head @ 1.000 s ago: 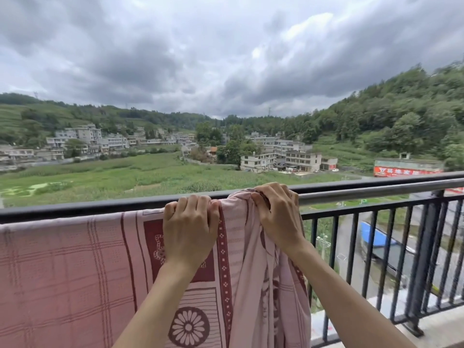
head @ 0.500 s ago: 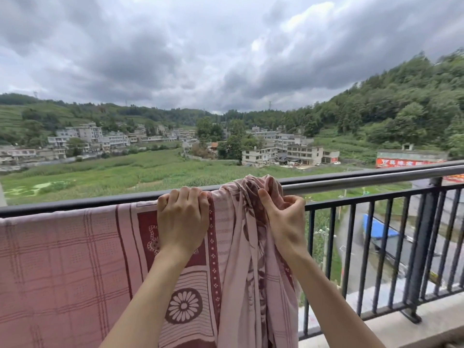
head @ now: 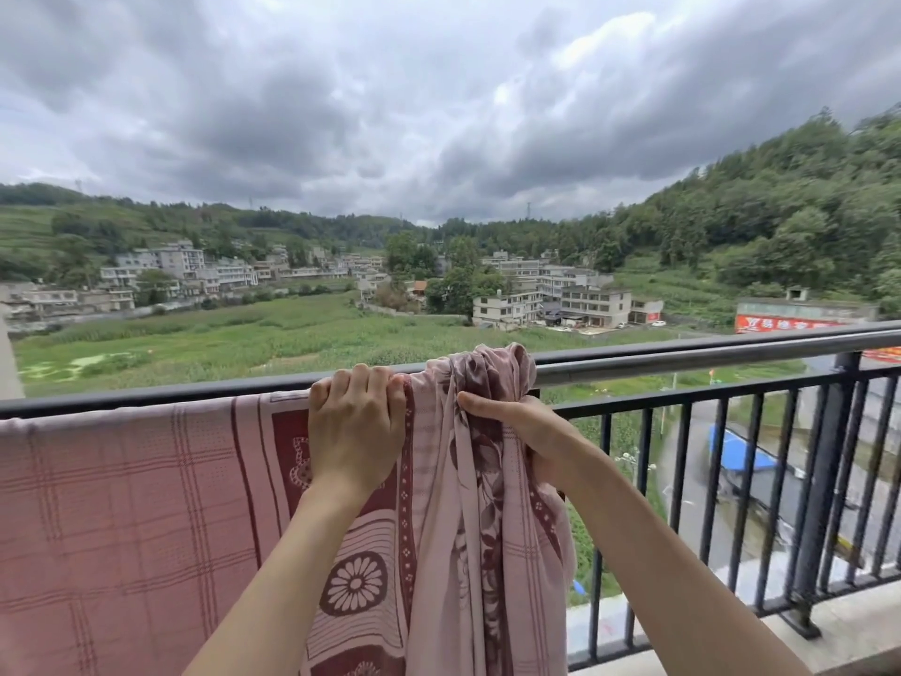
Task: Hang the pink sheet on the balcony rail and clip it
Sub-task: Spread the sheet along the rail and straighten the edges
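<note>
Home balcony: railing [head: 707,356], village view.

the only lettering stands on a long red banner [head: 785,323] fixed to the wall of a low building at far right, just above the balcony rail [head: 682,361]. it carries yellow and white characters, too small and blurred to read. a second red strip [head: 885,356] below the rail is equally unreadable.

One pink sheet [head: 122,505] hung over one balcony rail [head: 682,356]. Two hands were on the sheet at the rail: one left hand [head: 356,431] and one right hand [head: 526,431]. Beyond the rail stood one red banner [head: 780,324] and, below the rail, one blue roof [head: 736,451].
</note>
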Demonstrator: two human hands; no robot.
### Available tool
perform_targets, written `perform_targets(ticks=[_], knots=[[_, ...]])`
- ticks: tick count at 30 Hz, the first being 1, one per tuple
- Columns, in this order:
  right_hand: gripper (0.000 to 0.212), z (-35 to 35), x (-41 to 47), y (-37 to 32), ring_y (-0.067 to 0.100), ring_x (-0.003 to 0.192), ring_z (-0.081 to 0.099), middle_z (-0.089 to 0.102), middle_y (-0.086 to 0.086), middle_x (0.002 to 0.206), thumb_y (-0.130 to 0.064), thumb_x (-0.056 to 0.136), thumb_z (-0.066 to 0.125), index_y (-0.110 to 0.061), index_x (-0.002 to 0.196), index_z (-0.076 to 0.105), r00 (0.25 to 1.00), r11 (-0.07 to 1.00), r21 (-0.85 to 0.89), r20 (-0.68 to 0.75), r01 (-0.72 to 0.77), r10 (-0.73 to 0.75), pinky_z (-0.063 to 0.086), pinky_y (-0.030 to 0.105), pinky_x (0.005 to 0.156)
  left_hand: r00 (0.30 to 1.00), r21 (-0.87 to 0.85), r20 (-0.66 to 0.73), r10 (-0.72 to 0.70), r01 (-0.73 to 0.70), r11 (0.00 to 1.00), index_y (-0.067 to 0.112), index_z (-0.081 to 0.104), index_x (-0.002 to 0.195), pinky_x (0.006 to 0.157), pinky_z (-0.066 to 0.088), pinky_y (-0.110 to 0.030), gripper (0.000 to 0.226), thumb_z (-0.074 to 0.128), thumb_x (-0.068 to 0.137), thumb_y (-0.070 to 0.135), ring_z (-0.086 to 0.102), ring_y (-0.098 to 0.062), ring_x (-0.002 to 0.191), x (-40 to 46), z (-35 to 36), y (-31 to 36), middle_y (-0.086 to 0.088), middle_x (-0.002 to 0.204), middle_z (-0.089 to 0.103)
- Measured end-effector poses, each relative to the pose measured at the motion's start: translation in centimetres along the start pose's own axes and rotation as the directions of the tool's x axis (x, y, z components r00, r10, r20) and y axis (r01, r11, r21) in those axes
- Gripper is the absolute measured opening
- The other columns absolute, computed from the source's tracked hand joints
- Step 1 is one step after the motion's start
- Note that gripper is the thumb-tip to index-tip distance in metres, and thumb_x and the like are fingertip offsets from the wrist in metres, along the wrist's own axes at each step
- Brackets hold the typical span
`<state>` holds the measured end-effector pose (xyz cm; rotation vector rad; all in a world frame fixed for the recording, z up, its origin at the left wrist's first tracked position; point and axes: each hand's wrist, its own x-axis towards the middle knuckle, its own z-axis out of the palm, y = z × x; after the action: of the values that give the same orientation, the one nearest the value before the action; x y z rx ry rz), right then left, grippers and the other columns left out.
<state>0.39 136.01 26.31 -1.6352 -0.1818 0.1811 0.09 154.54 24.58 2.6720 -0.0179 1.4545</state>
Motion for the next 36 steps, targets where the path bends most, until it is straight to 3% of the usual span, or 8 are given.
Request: perform_targets(ticks=[5, 10, 17, 21, 24, 29, 33, 36], knots=[[0.062, -0.1, -0.3, -1.1, 0.030, 0.081, 0.070, 0.073, 0.015, 0.090, -0.034, 0.046, 0.088, -0.002, 0.096, 0.072, 0.998, 0.997, 0.063, 0.041, 0.050, -0.053, 0.053, 0.045, 0.088, 1.000, 0.000, 0.005, 0.020, -0.020, 1.000, 0.010, 0.060, 0.091, 0.077, 0.031, -0.037, 0.047, 0.021, 0.092, 0.036, 0.057, -0.028, 0.079, -0.1, -0.3, -0.2, -0.007, 0.082, 0.062], [0.040, -0.1, -0.4, -2.1, 0.019, 0.064, 0.069, 0.072, 0.009, 0.077, -0.038, 0.059, 0.079, -0.008, 0.084, 0.071, 0.991, 0.998, 0.055, 0.129, 0.033, -0.040, 0.056, 0.034, 0.073, 0.999, -0.011, 0.035, 0.021, -0.021, 1.000, 0.008, 0.060, 0.095, 0.080, 0.034, -0.040, 0.050, 0.018, 0.092, 0.037, 0.057, -0.030, 0.084, -0.2, -0.6, -0.2, -0.010, 0.087, 0.063], [0.026, -1.0, 0.5, -1.3, 0.019, 0.060, 0.066, 0.070, 0.009, 0.079, -0.028, 0.070, 0.075, -0.007, 0.085, 0.071, 0.979, 0.987, 0.134, 0.194, -0.084, 0.057, 0.056, 0.032, 0.070, 0.998, 0.017, 0.032, 0.052, -0.052, 0.998, 0.013, 0.059, 0.096, 0.080, 0.027, -0.034, 0.048, 0.018, 0.092, 0.038, 0.057, -0.027, 0.083, -0.4, -0.6, -0.5, -0.005, 0.087, 0.063], [0.016, -1.1, 0.4, -2.0, 0.017, 0.054, 0.064, 0.068, 0.008, 0.072, -0.022, 0.080, 0.066, -0.006, 0.081, 0.069, 0.975, 0.981, 0.182, 0.220, -0.068, 0.027, 0.056, 0.028, 0.062, 0.999, 0.007, 0.029, 0.038, -0.038, 0.999, 0.013, 0.058, 0.093, 0.079, 0.035, -0.038, 0.049, 0.016, 0.093, 0.038, 0.056, -0.026, 0.080, -0.4, -0.8, -0.4, -0.004, 0.084, 0.062], [0.009, -1.6, 0.5, -3.2, 0.015, 0.050, 0.063, 0.067, 0.006, 0.066, -0.014, 0.085, 0.059, -0.012, 0.079, 0.066, 0.980, 0.963, 0.268, 0.191, 0.009, -0.062, 0.055, 0.026, 0.057, 0.999, -0.013, 0.038, 0.022, -0.021, 1.000, 0.013, 0.057, 0.098, 0.082, 0.034, -0.037, 0.052, 0.013, 0.093, 0.040, 0.056, -0.026, 0.085, -0.2, -0.7, -0.4, -0.004, 0.088, 0.062], [0.014, -2.8, 1.0, -4.4, 0.015, 0.053, 0.065, 0.066, 0.007, 0.075, -0.007, 0.087, 0.056, -0.013, 0.100, 0.060, 0.981, 0.932, 0.346, 0.119, 0.104, -0.153, 0.057, 0.026, 0.056, 0.997, -0.044, 0.073, 0.013, -0.009, 0.999, 0.011, 0.056, 0.107, 0.088, 0.034, -0.039, 0.062, 0.006, 0.091, 0.044, 0.055, -0.028, 0.094, -0.2, -0.9, -0.3, -0.006, 0.096, 0.063], [0.012, -5.1, 1.2, -4.4, 0.017, 0.056, 0.065, 0.066, 0.010, 0.080, -0.009, 0.086, 0.058, -0.011, 0.096, 0.064, 0.990, 0.939, 0.328, 0.052, 0.108, -0.133, 0.058, 0.029, 0.058, 0.996, -0.056, 0.085, 0.023, -0.018, 0.998, 0.012, 0.055, 0.116, 0.091, 0.034, -0.039, 0.066, 0.004, 0.090, 0.045, 0.055, -0.027, 0.100, -0.4, -1.0, -0.5, -0.005, 0.101, 0.063], [0.012, -6.5, 1.1, -4.2, 0.015, 0.054, 0.063, 0.067, 0.004, 0.070, -0.005, 0.086, 0.057, -0.015, 0.087, 0.065, 0.989, 0.930, 0.341, -0.003, 0.138, -0.146, 0.056, 0.026, 0.057, 0.996, -0.036, 0.090, 0.015, -0.012, 0.999, 0.012, 0.057, 0.113, 0.089, 0.036, -0.041, 0.064, 0.006, 0.091, 0.045, 0.055, -0.027, 0.097, -0.3, -0.9, -0.5, -0.005, 0.098, 0.064]])
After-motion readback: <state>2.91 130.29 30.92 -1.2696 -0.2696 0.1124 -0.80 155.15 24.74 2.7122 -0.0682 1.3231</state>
